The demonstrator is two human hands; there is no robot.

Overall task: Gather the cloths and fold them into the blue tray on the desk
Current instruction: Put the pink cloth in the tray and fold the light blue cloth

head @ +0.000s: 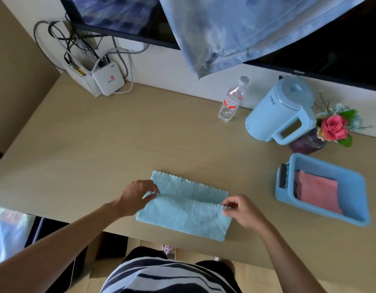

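Striped shirt (161, 275) of the person sits nearest the lens, bottom centre, both forearms reaching fwd over the desk (98, 140).

Desk is the biggest thing, pale wood, mostly bare on the left. On it, near the front edge, lies the light blue cloth (183, 216), part folded: the near half is doubled up and over, its scalloped edge running across the middle, far strip still single layer. Blue tray (356, 187) sits well apart to the right, w/ a pink cloth (318, 191) already folded inside and a darker one just showing under it. Behind the tray: blue kettle (282, 115), flower vase (307, 142), water bottle (231, 100).

Left hand (136, 197) pinches the folded edge at the cloth's left end, thumb and fingertips closed on it. Right hand (242, 210) does the same at the right end, fingers shut on the corner.

Risks, as I judge them:
- Ends look uneven, left pinch sits farther back than the right, so the fold prob lands skewed.
- Fleecy fabric may slip or bunch if one hand lets go first; the lower layer could drag w/ it.
- Cloth is close to the front edge; a pull toward the body might slide it off.
- Tray is small and partly filled, so a wide fold may not fit flat.
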